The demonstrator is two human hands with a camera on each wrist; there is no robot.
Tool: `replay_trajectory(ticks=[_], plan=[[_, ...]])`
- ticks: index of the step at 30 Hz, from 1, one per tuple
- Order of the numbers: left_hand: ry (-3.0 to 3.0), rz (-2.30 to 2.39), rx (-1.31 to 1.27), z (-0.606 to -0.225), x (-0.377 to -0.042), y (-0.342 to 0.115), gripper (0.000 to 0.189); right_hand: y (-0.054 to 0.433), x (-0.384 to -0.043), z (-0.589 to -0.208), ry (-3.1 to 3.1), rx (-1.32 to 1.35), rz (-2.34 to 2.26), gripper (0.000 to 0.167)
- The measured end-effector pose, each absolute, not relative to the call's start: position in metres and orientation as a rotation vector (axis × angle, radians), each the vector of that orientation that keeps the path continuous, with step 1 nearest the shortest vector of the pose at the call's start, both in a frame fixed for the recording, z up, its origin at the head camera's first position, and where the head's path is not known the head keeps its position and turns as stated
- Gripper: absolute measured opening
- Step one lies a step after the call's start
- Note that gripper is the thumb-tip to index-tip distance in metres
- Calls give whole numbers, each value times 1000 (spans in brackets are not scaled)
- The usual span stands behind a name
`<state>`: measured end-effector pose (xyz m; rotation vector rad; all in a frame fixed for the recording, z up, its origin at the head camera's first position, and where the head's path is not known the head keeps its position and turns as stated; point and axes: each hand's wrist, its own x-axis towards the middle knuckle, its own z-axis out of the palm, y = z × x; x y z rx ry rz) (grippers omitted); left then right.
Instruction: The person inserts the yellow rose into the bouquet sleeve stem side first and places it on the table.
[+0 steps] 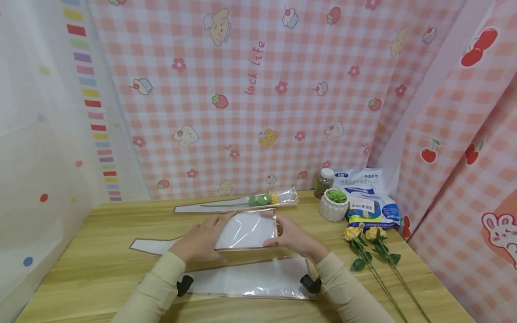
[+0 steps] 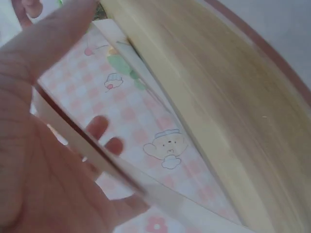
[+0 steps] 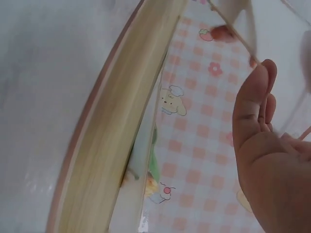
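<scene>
Between both hands, a long tapered flower sleeve [image 1: 248,231], white with a thin brownish border, is held raised and tilted over the table. My left hand [image 1: 203,237] grips it around its middle; in the left wrist view the sleeve [image 2: 167,199] appears nearly edge-on, passing between thumb and fingers. At the wide end, my right hand [image 1: 296,235] pinches the border, with the thumb [image 3: 250,109] showing at the edge in the right wrist view. The narrow tail extends left beyond my left hand. Below my forearms lies another flat sleeve [image 1: 250,280].
At the back, a sleeve [image 1: 194,208] contains a yellow rose [image 1: 273,197]. Two yellow roses with long stems [image 1: 377,273] lie at the right. Behind them stand a white potted succulent [image 1: 334,206], a lidded jar [image 1: 324,183] and plastic packets [image 1: 373,211]. A checked curtain [image 1: 250,112] backs the table.
</scene>
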<state>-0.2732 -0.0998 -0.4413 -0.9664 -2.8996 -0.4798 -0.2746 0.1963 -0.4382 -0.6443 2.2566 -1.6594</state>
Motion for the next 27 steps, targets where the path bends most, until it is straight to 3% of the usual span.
replay_trajectory(ticks=[5, 15, 22, 27], plan=[[-2804, -500, -1100, -431, -271, -92, 138, 198, -275, -438, 2260, -661, -1605, 82], [-2577, -357, -1405, -410, -258, -53, 103, 200, -276, -435, 2236, -755, -1452, 78], [-2641, -273, -1427, -424, -259, -42, 106, 196, -273, -435, 2203, -844, -1427, 76], [-2638, -296, -1443, -427, -260, -45, 86, 195, -269, -438, 2161, -768, -1436, 77]])
